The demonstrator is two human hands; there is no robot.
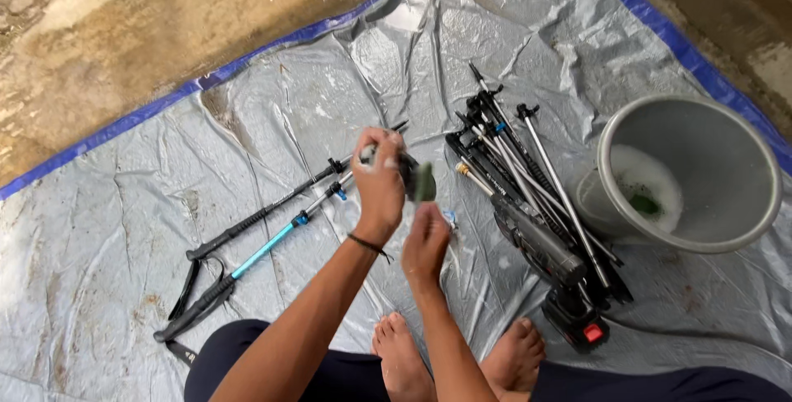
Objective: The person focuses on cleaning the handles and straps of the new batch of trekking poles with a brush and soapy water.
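1. Tarp (107, 229), grey with a blue border, covers the ground and serves as the work floor. Bare wet concrete (148, 23) shows beyond its edge from nine to twelve o'clock.

2. Trekking poles lie at eight o'clock, side by side and set apart from the rest: one black pole (247, 225) and one blue and silver pole (272, 245), their handles and wrist straps nearest the person.

3. Left hand (379, 179), at centre, is raised above the tarp with its grip clenched around the upper end of a pole section (402, 128), whose dark tip pokes out beyond the knuckles toward one o'clock. A thin dark band circles the wrist. The hand appears to steady the pole while the other works on it.

4. Right hand (426, 241) sits just below and right of the left, fingers up, its grip pinching a small green scouring pad (424, 181) that touches the pole section just beside the left hand. White foam flecks both hands.

5. Bare feet (462, 361) rest on the tarp at six o'clock, between dark-clothed knees.

6. Pile of folded poles (528, 196), black and silver, lies from two to four o'clock, bunched together near the bucket. A dark part with a red patch (587, 332) sits at its near end.

7. Bucket (763, 204), grey plastic, stands at three o'clock, just beside the pile. Soapy foam (652, 183) and something green lie in the bottom, within reach of the right hand.
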